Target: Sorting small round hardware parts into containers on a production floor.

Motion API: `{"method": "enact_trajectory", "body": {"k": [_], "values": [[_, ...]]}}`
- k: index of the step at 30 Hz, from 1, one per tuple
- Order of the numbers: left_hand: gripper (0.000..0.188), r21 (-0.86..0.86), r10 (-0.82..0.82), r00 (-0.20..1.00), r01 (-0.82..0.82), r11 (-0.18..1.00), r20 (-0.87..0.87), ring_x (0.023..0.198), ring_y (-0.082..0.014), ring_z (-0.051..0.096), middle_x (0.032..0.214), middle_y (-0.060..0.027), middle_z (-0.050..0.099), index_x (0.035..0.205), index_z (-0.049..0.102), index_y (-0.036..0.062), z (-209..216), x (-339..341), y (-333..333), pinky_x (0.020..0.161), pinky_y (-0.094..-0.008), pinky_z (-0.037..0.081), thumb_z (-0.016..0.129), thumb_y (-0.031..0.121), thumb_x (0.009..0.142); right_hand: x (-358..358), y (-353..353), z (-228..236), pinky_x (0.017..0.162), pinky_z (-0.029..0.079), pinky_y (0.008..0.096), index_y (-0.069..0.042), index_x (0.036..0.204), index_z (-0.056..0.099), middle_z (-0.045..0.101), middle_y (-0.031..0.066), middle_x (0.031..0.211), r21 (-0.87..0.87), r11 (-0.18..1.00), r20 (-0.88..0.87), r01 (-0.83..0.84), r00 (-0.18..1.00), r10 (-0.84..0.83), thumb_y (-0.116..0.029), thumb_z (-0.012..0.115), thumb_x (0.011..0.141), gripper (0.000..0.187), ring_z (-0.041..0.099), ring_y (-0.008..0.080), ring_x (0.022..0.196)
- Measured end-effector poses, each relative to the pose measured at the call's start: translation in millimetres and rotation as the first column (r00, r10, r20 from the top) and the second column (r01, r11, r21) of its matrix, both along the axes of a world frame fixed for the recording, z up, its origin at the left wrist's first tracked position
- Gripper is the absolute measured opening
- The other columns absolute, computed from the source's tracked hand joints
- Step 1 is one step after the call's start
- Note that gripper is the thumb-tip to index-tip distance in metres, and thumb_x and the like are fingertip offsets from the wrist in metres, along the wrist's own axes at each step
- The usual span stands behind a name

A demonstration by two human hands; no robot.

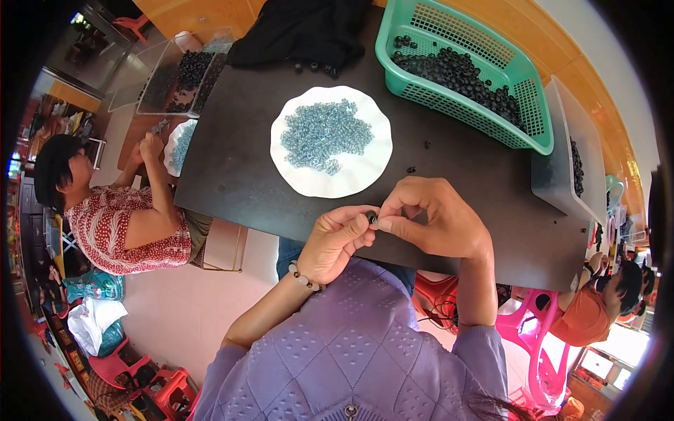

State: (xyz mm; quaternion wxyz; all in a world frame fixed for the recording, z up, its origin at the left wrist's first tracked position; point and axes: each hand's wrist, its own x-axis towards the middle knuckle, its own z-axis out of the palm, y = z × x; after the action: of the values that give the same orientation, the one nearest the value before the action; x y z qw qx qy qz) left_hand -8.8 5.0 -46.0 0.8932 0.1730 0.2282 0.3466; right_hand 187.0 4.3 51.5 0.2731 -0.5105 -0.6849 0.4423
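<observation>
My left hand (pixel 335 242), a beaded bracelet on its wrist, pinches a small round black piece (pixel 371 217) between thumb and fingers. It is held just above the near edge of the dark table. My right hand (pixel 437 219) meets it there, thumb and forefinger pressed together against the piece's right side. Anything between those right fingertips is too small to make out. Beyond my hands, a white wavy-rimmed plate (pixel 288 172) carries a heap of small clear bluish pieces (pixel 326 133).
At the far right stands a green mesh basket (pixel 460 95) with many black pieces (pixel 456 74), beside a clear plastic bin (pixel 572 158). Black cloth (pixel 298 35) lies at the back. Left, a seated person (pixel 130 210) works near another plate (pixel 181 147) and a clear box (pixel 179 81).
</observation>
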Motion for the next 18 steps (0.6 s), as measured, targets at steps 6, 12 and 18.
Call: {"method": "enact_trajectory", "body": {"k": [6, 12, 18], "values": [[0.023, 0.063, 0.008, 0.999, -0.006, 0.998, -0.039, 0.075, -0.0108, 0.062, 0.088, -0.0059, 0.067, 0.108, 0.063, 0.0017, 0, 1, -1, 0.069, -0.0234, 0.051, 0.062, 0.013, 0.088, -1, -2, -4, 0.052, 0.039, 0.0251, -0.004, 0.078, 0.065, 0.057, 0.0017, 0.068, 0.076, 0.997, 0.058, -0.017, 0.998, 0.012, -0.008, 0.071, 0.075, 0.008, 0.047, 0.0104, 0.06], [0.024, 0.095, 0.018, 0.995, -0.008, 0.995, -0.096, 0.075, -0.0103, 0.061, 0.087, -0.0054, 0.067, 0.108, 0.063, 0.0012, -2, 2, -2, 0.068, -0.0219, 0.049, 0.062, 0.013, 0.088, -3, -5, -7, 0.049, 0.037, 0.0248, -0.004, 0.078, 0.063, 0.055, 0.0027, 0.065, 0.091, 0.995, 0.105, 0.029, 0.994, -0.038, -0.009, 0.071, 0.075, 0.011, 0.046, 0.0108, 0.055], [0.025, 0.077, -0.005, 0.994, 0.013, 0.997, -0.108, 0.075, -0.0103, 0.06, 0.089, -0.0051, 0.066, 0.109, 0.063, 0.0009, 2, 5, 0, 0.068, -0.0227, 0.049, 0.063, 0.014, 0.087, -13, -12, -12, 0.049, 0.038, 0.0264, -0.003, 0.084, 0.055, 0.055, 0.0043, 0.063, 0.137, 0.971, 0.129, 0.198, 0.968, -0.216, -0.01, 0.073, 0.072, 0.023, 0.047, 0.0118, 0.052]]}}
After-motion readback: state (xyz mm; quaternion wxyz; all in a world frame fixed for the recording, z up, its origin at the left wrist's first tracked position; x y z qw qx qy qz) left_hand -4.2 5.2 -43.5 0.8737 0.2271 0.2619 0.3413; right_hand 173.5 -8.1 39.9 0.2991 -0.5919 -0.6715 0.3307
